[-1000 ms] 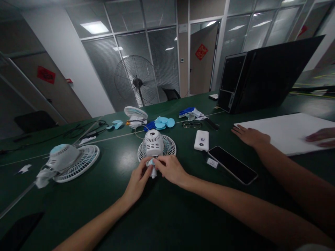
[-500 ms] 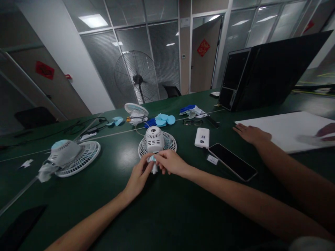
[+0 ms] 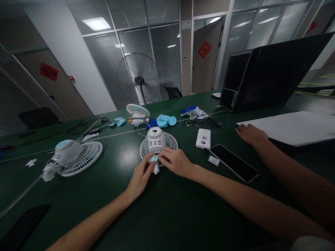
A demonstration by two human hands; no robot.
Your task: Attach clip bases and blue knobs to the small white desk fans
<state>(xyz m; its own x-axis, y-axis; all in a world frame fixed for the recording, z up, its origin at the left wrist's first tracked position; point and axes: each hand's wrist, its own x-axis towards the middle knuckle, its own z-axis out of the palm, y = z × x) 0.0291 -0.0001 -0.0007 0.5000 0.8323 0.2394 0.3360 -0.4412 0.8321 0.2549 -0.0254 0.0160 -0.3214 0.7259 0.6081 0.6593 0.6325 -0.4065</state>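
Note:
A small white fan (image 3: 156, 137) lies face down on the green table, its rounded motor housing up and its neck pointing toward me. My left hand (image 3: 138, 176) pinches the white neck joint (image 3: 156, 168) from the left, thumb and fingers closed on it. A small light-blue knob (image 3: 155, 158) shows between the two hands. From the right, my right hand (image 3: 179, 162) has its thumb and forefinger at that knob, closed around it. The fingers partly hide the contact.
Left is another white fan (image 3: 78, 157); a third fan (image 3: 138, 113) stands behind. Light-blue fan blades (image 3: 166, 120), gloves (image 3: 193, 111), glasses (image 3: 193, 123), a power bank (image 3: 203, 138) and a phone (image 3: 234, 162) lie around. A co-worker's hand (image 3: 251, 134) rests by a white board (image 3: 293, 127).
My right hand's fingers have shifted around the knob, while my left hand keeps its hold. The co-worker's far hand has left the white board, and a dark area shows under the board's near edge.

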